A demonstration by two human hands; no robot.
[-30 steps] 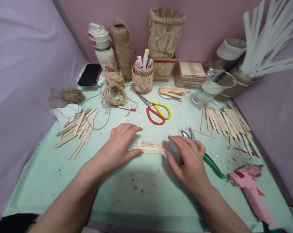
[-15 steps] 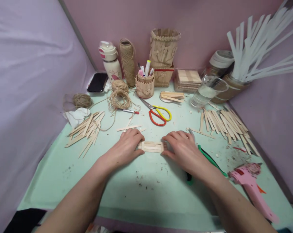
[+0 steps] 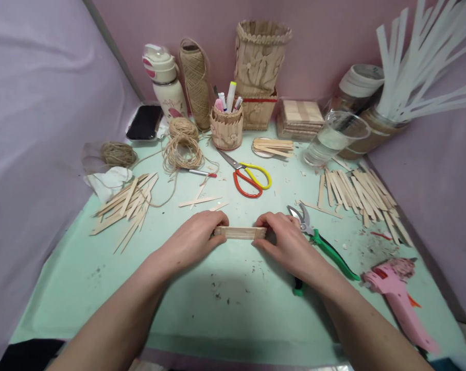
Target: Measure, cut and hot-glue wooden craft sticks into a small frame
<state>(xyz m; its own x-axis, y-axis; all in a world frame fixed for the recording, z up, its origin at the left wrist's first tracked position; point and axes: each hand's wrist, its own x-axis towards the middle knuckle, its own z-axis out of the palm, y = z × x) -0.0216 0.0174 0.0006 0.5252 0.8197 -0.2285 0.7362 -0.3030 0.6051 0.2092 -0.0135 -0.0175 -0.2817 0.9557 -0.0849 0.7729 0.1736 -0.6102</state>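
A small panel of glued wooden craft sticks [image 3: 239, 232] is held between both hands just above the green mat [image 3: 233, 304], tilted so its edge faces me. My left hand [image 3: 196, 239] pinches its left end. My right hand [image 3: 287, 241] pinches its right end. Green-handled cutters [image 3: 321, 246] lie right beside my right hand.
Loose stick piles lie at the left [image 3: 126, 205] and right [image 3: 358, 195]. Red-and-yellow scissors [image 3: 250, 178], twine coils [image 3: 182, 149], a pen holder [image 3: 227, 126], a water cup [image 3: 335, 138] and a bottle [image 3: 165, 80] stand behind. A pink glue gun [image 3: 397, 299] lies at the front right.
Both hands closed in on the flat stick panel, gripped its ends and tipped it up off the mat. The cutters show again beside my right hand.
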